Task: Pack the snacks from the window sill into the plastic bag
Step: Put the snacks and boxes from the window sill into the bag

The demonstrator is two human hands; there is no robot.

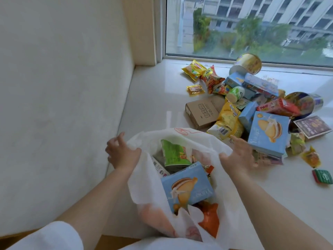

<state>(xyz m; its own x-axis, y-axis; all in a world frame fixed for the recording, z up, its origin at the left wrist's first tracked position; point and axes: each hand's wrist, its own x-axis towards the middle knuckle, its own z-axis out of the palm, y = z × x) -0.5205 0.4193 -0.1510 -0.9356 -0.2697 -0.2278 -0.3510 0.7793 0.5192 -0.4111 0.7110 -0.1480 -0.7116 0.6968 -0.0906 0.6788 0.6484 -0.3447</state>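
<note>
A white plastic bag (144, 186) stands open on the window sill (153, 98) in front of me. Inside it lie a light blue biscuit box (187, 186), a green packet (173, 153) and an orange packet (210, 221). My left hand (119, 152) grips the bag's left rim. My right hand (237, 156), blurred, is at the bag's right rim with its fingers spread toward the snack pile. A second light blue biscuit box (268, 132) lies just right of that hand. A yellow chip bag (227, 121) lies beyond it.
The pile holds a brown carton (202, 112), two round tubs (246, 64) (302, 103), a red packet (279, 107), blue boxes (259, 84) and small wrapped sweets (322, 176). A pale wall (63, 87) rises on the left. The window pane (252, 27) stands behind.
</note>
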